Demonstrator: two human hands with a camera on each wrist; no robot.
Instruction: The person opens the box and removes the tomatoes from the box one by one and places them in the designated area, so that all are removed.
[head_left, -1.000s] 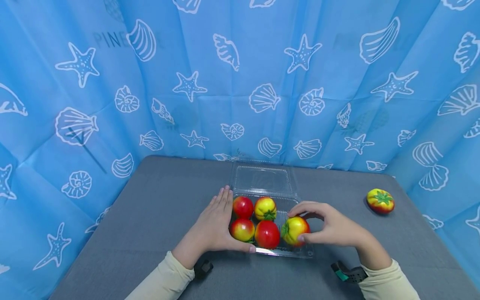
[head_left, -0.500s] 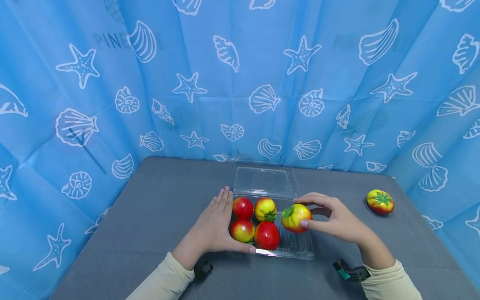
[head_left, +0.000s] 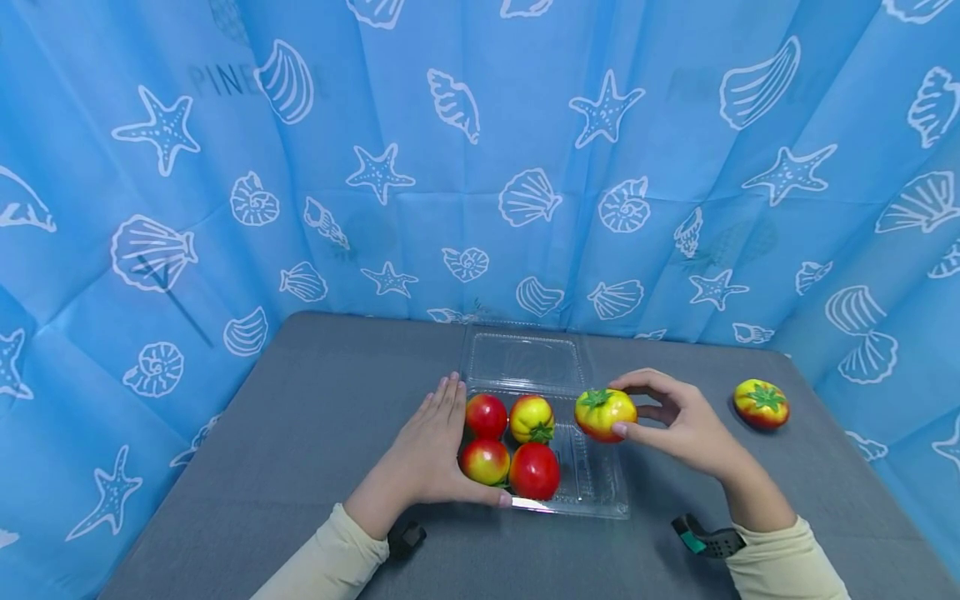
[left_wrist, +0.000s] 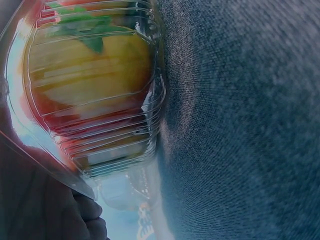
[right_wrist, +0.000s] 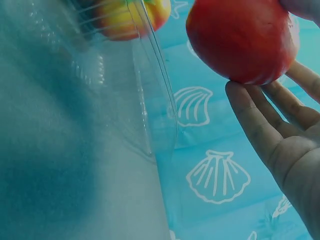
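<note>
My right hand (head_left: 690,429) pinches a yellow-and-red persimmon (head_left: 611,417) between thumb and fingers, raised over the right side of the clear plastic container (head_left: 596,487). Its green leafy top faces up. From below, in the right wrist view, the held persimmon (right_wrist: 240,42) shows its red underside, with fingertips against it. My left hand (head_left: 427,458) lies along the container's left side, fingers straight and thumb along the front edge. Inside sit several persimmons, among them a red one (head_left: 534,471) at the front. The left wrist view shows a yellow persimmon (left_wrist: 95,70) through the ribbed wall.
The container's hinged lid (head_left: 525,358) lies open toward the back. Another persimmon (head_left: 761,404) rests on the grey table (head_left: 337,400) at the far right. A blue curtain (head_left: 465,200) with white shells hangs behind the table's back edge.
My right hand has lifted the persimmon up out of the container's right part and moved slightly right. The persimmon has turned so its green top faces up. My left hand has stayed put.
</note>
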